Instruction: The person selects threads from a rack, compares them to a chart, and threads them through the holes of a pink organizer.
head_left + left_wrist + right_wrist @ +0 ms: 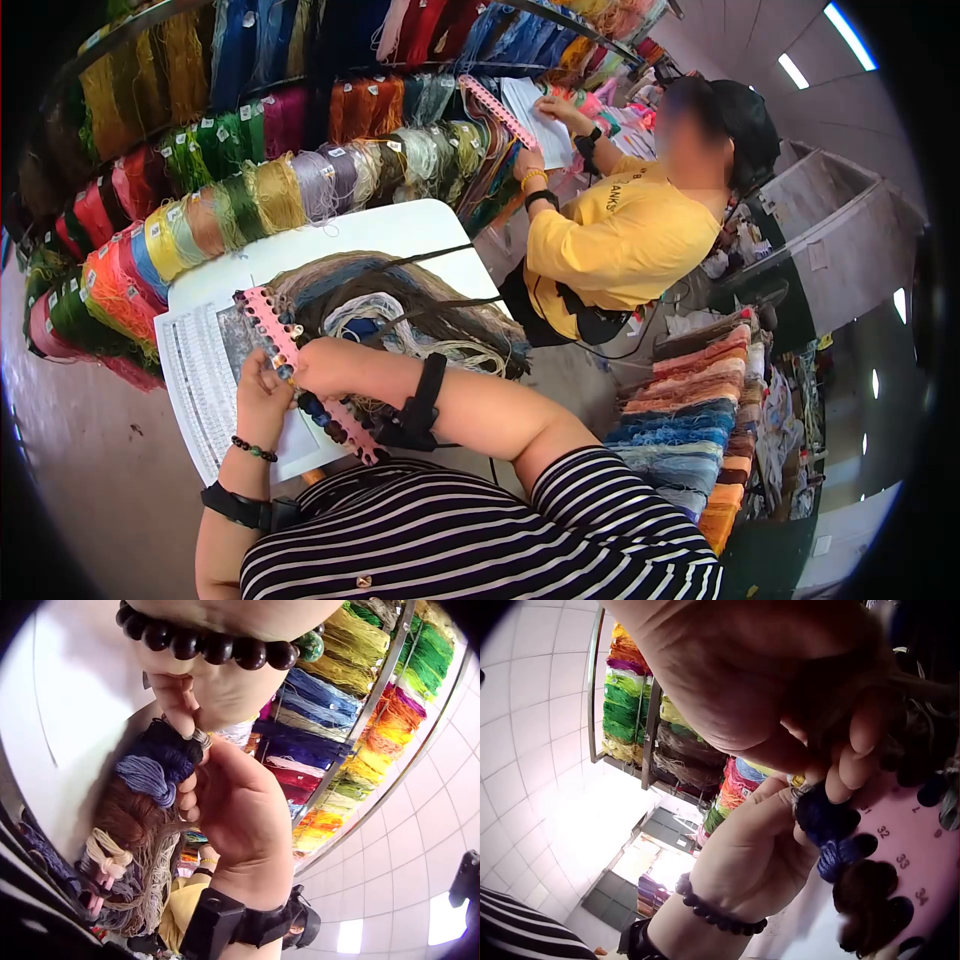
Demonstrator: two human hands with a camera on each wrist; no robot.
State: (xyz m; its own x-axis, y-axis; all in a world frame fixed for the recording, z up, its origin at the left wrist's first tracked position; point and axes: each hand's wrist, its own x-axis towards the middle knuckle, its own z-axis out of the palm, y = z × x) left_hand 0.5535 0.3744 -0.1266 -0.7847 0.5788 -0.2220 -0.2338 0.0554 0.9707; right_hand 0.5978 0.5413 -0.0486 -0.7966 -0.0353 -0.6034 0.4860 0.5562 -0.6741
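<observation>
A pink thread card [268, 322] with numbered holes lies slantwise across the near side of the white table. Knotted embroidery threads fill its holes: dark blue [821, 814], lighter blue and brown tufts line its edge in the right wrist view. My left hand [262, 400] pinches a pale embroidery thread [201, 739] between thumb and finger, close by the dark blue tuft. From the other side my right hand [325, 368] meets it, fingers curled on the same thread at the card's edge. Long brown, grey and cream threads [370, 290] trail from the card over the table.
Under the card lies a printed chart sheet [195, 375] on the white table [430, 225]. Racks of coloured skeins [270, 195] stand behind it. To the right, a person in a yellow shirt [630, 230] handles another pink card [497, 112]. More skeins [670, 440] hang at lower right.
</observation>
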